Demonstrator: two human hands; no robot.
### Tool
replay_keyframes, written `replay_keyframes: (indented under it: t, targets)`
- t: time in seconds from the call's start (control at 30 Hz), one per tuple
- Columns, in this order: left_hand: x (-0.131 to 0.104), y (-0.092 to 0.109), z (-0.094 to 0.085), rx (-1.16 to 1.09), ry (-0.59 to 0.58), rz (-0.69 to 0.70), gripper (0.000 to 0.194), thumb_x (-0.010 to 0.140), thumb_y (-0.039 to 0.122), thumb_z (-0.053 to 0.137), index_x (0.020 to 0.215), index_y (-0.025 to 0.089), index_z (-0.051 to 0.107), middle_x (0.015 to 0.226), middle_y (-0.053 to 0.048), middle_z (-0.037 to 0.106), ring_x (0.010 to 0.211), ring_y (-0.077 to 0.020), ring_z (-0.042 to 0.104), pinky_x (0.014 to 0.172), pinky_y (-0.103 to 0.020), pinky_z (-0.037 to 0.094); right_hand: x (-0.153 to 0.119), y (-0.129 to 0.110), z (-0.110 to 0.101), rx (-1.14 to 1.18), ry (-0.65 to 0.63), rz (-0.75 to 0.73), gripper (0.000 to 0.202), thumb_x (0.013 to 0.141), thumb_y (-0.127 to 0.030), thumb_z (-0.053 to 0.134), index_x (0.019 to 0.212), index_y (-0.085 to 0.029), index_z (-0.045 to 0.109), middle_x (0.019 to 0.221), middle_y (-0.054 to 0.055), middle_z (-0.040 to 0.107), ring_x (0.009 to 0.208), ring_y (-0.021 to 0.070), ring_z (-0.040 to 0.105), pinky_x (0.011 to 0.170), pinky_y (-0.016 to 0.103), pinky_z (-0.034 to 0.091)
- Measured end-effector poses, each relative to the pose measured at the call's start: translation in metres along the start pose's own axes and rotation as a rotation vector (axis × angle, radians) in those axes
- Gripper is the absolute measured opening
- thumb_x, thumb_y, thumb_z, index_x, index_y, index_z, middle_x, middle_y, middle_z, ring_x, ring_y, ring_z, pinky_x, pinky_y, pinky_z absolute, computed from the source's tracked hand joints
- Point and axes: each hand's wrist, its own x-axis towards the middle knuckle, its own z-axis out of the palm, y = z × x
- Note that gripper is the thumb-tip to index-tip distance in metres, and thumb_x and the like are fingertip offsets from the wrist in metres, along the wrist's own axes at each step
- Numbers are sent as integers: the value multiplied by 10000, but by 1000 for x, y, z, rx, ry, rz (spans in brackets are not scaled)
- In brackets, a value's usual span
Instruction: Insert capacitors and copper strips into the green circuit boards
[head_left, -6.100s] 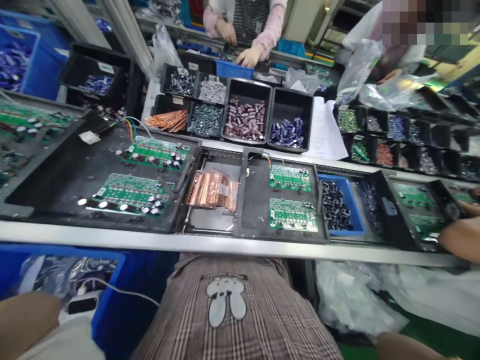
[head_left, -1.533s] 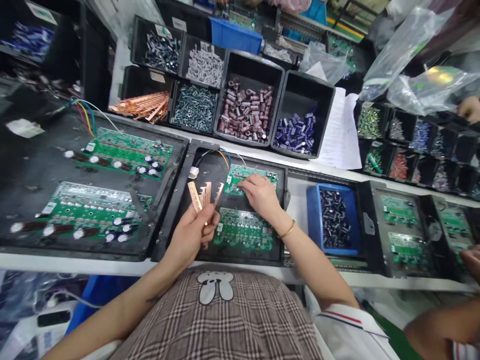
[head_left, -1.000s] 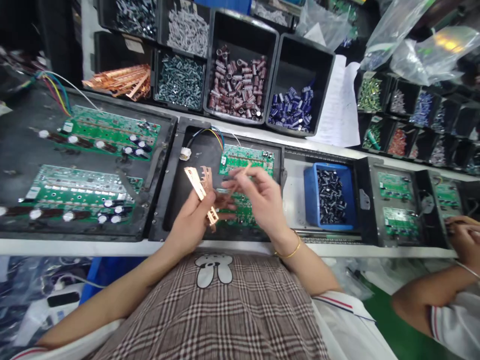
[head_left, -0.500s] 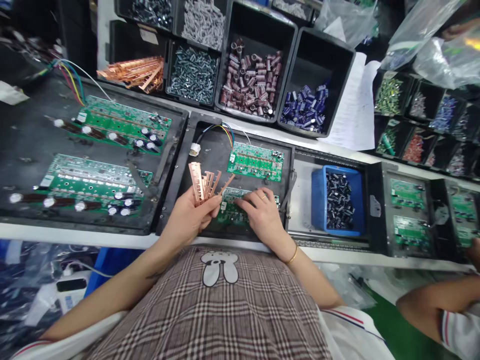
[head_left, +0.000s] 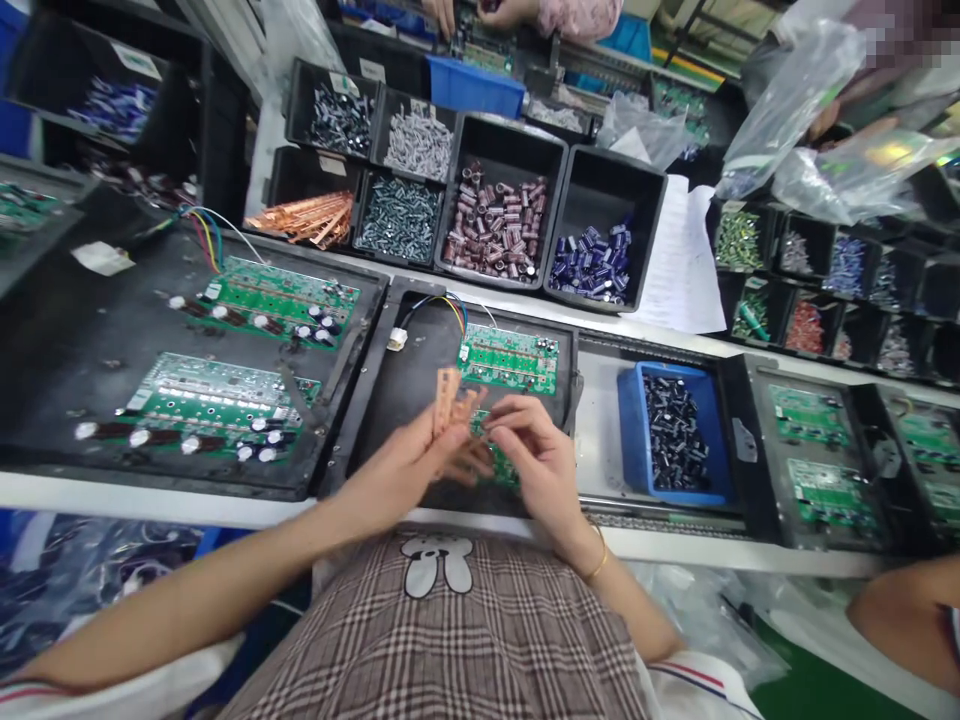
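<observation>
My left hand (head_left: 409,465) is closed round a bunch of copper strips (head_left: 448,400), which fan out above its fingers and blur at their right side. Just right of them, my right hand (head_left: 536,455) is raised with bent fingers, thumb and fingertips close together beside the strips; whether something small is between them is too blurred to tell. Beneath both hands lies a green circuit board (head_left: 504,468), mostly hidden. Behind it in the same black tray (head_left: 382,400) sits a second green board (head_left: 514,360) with coloured wires and a white connector (head_left: 397,340).
Black bins of copper strips (head_left: 319,218), brown capacitors (head_left: 499,225) and blue capacitors (head_left: 592,262) stand behind the trays. A blue box (head_left: 634,430) of black parts is on the right. Another tray (head_left: 45,400) with populated boards lies left. Other people's arms show at right and top.
The view has shifted, showing more at the top. My right hand has lifted from the near board to beside the strips, and the strips have swung closer together toward it.
</observation>
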Motion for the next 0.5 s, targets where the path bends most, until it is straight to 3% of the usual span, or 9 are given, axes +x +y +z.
replay_keyframes:
  t: [0.07,0.13,0.2,0.27,0.3,0.37,0.43,0.5]
  targets:
    - [24,33,-37,208,172,151,506,905,500,531,1301,192,471,847,-73,631,695,-179,598,544,-236,464,-3,3,-5,158,116,38,93,919,-287,551,858,-225,586,1036,22,625,879,141,663,819,345,557]
    - [56,71,-90,456,452,259,426,840,430,664,1158,160,578,820,-54,586,802,-185,547,606,-210,428,-7,7,-14,230,188,56,74,928,-272,535,876,-231,568,1016,15,647,813,137,681,790,356,573]
    - [89,103,-142,710,730,254,434,754,381,768,1053,123,590,939,-66,568,1039,-221,465,797,-234,418,-12,10,-23,176,181,64,63,916,-256,556,870,-229,589,948,13,668,766,138,683,761,344,578]
    - [118,121,-175,932,826,137,510,784,422,734,1113,77,553,1145,-98,539,1202,-248,348,1006,-326,318,-16,10,-30,65,138,57,57,904,-241,576,875,-230,623,892,16,670,724,139,674,705,316,576]
    - [131,125,-181,1015,822,130,559,818,439,696,1184,58,512,1269,-96,487,1275,-249,275,1077,-365,232,-18,9,-32,-3,113,41,60,900,-232,582,884,-234,641,888,18,667,724,139,669,690,306,572]
    - [152,129,-175,1112,729,237,601,897,431,603,1324,61,399,1472,-42,316,1376,-211,116,1135,-370,104,-20,9,-33,-168,60,-21,87,898,-214,586,917,-241,667,918,30,656,785,145,659,715,299,563]
    - [173,133,-157,1077,590,373,567,952,370,535,1384,71,321,1545,17,196,1404,-159,14,1128,-289,119,-21,11,-33,-375,-6,-117,142,914,-194,557,980,-233,677,955,49,639,868,150,637,771,295,546]
    - [197,144,-138,945,475,361,511,964,302,521,1352,21,343,1523,14,252,1395,-137,33,1032,-162,220,-22,16,-33,-603,-92,-225,218,941,-154,488,1060,-210,661,990,72,628,919,155,611,797,296,527]
